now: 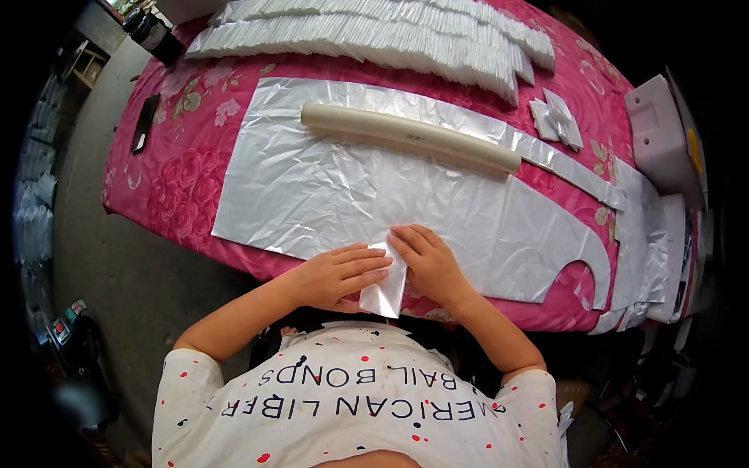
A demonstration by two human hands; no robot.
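Observation:
A small folded white plastic bag (384,298) lies under both hands at the near edge of the table. My left hand (343,274) rests flat across its left side, fingers stretched out; the thumb is mostly hidden. My right hand (427,261) lies along the right side, with its fingers extended and fingertips near the top of the folded bag. Beneath them spreads a large, flat white plastic bag (296,187) with a cut-out handle end on the right. A long beige tube (409,137) lies across this bag, beyond the hands.
Rows of folded white bags (367,43) line the far side of the pink floral tablecloth (183,187). A few folded packets (556,118) sit at the far right. A dark phone (145,123) and a black jar (153,36) are left. White boxes (663,132) stand right.

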